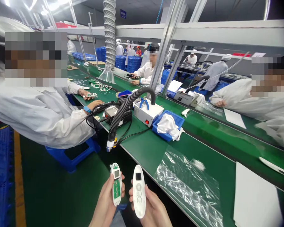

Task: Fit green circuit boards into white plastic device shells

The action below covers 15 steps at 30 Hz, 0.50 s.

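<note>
My left hand (107, 195) is closed around a slim white remote-control half with a green circuit board (117, 186) and a small square display facing me. In my right hand (153, 205) is a white oval cover (139, 192) with a dark square window and several round button shapes below it. Both pieces are held upright, side by side and apart, in front of the bench edge. Fingers and thumbs grip them from the sides. Just beyond them hangs the nozzle of a black flexible hose (111, 138).
The green bench (142, 143) carries clear plastic film (186, 183), white sheets (255, 195), a blue tray (164, 134) with white cloth, and a white box (148, 110) with blue pliers (144, 103). Co-workers sit left and across; one handles similar parts. A blue stool (72, 157) stands left.
</note>
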### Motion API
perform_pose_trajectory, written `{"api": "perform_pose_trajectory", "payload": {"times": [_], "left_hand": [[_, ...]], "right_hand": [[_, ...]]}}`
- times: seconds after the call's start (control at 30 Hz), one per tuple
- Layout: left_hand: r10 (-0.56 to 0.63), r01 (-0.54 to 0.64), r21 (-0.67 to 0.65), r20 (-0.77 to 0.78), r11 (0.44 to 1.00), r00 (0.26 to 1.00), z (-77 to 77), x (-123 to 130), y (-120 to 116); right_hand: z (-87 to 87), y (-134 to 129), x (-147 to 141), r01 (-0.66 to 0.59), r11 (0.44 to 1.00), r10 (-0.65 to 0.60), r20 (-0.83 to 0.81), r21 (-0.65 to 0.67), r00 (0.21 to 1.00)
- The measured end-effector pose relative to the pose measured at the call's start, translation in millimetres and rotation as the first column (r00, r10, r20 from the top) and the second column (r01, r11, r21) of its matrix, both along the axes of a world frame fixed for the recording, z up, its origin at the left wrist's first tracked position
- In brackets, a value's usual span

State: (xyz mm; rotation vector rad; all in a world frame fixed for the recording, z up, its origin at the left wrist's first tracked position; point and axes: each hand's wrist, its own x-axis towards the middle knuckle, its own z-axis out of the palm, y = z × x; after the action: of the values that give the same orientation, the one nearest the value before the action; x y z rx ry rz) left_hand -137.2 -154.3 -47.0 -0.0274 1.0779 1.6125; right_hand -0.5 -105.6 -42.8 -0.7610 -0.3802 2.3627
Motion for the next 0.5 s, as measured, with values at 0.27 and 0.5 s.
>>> {"api": "perform_pose_trajectory", "payload": {"times": [0.27, 0.5], "left_hand": [[0.049, -0.047, -0.042, 0.026, 0.998, 0.998, 21.5, 9.0, 1.1], [0.009, -0.012, -0.052, -0.054, 0.999, 0.999, 39.2, 30.3, 7.9]], "right_hand": [[5.4, 2.6, 9.3, -0.033, 0.999, 0.034, -0.056, 0.017, 0.998], [3.1, 1.0, 14.3, -0.051, 0.96, 0.043, 0.036, 0.274, 0.998]]}}
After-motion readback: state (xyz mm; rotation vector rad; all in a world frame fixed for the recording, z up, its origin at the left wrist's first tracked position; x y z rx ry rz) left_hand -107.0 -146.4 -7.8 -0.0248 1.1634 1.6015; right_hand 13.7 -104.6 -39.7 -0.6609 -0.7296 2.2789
